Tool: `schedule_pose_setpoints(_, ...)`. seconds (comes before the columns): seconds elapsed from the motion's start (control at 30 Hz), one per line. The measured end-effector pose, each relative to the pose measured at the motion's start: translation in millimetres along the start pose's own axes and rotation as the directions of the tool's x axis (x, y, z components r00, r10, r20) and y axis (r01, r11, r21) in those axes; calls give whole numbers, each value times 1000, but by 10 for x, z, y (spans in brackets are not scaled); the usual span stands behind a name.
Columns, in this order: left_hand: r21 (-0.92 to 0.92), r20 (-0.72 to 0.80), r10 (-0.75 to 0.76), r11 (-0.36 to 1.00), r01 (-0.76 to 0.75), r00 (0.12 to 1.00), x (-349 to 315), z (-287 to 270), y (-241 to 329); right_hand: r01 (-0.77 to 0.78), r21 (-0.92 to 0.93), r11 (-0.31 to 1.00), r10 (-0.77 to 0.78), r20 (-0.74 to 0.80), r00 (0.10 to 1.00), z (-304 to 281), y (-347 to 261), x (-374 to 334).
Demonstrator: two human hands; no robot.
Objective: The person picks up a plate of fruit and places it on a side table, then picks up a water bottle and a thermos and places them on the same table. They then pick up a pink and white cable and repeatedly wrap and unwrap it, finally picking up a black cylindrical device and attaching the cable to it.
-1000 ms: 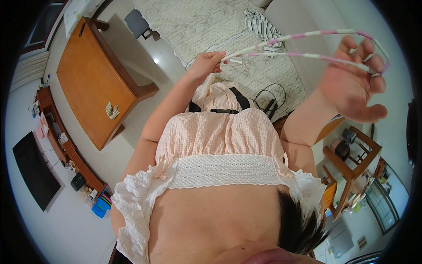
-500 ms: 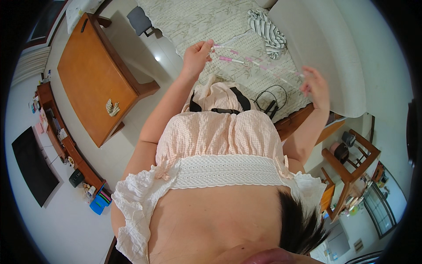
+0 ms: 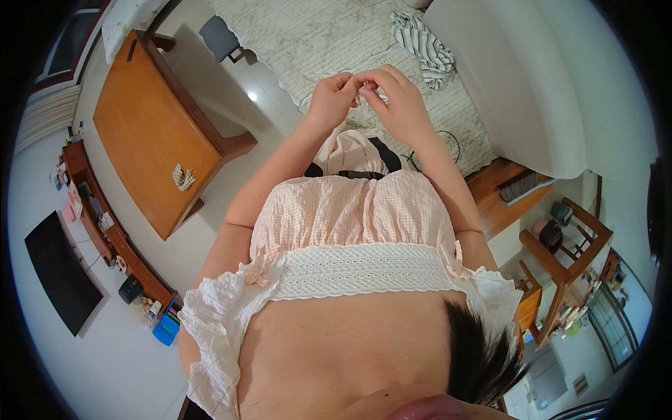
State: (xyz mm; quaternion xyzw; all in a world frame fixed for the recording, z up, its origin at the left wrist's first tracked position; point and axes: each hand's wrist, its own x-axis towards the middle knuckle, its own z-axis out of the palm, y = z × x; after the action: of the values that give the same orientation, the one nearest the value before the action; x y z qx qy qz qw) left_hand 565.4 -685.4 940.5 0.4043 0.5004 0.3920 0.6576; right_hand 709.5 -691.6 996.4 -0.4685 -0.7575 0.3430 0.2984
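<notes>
Above my lap, my left hand (image 3: 332, 101) and my right hand (image 3: 399, 98) meet with their fingertips together. Both are closed in a pinch. Between them shows a small pale bit of a pink-and-white beaded cord (image 3: 360, 100); the fingers hide most of it, and how the cord runs between them cannot be made out. Beyond the hands spreads a pale quilted cover (image 3: 315, 42) with a leaf pattern.
A striped cloth (image 3: 424, 52) lies crumpled on the cover beside the pale sofa back (image 3: 504, 77). Behind my right forearm is a black cable (image 3: 458, 145). To the left stand a wooden table (image 3: 143, 119) with a small checked item (image 3: 183, 178) and a grey stool (image 3: 220, 38).
My right hand has swung in from the far right to meet my left. The pink-and-white cord, strung out between the hands before, is now mostly hidden. My left hand has shifted slightly.
</notes>
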Motion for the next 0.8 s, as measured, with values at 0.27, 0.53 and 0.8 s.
schedule_pose_setpoints(0.27, -100, 29, -151, 983, 154, 988, 24, -92, -72, -315, 344, 884, 256, 206, 944, -188, -78, 218)
schedule_pose_setpoints(0.53, -192, 117, -263, 940, 282, 958, 46, -156, -210, -383, 597, 705, 171, 381, 909, -743, -481, 458)
schedule_pose_setpoints(0.8, -298, 197, -312, 884, 361, 929, 137, -240, -346, -293, 618, 730, 230, 182, 956, -1192, -940, 473)
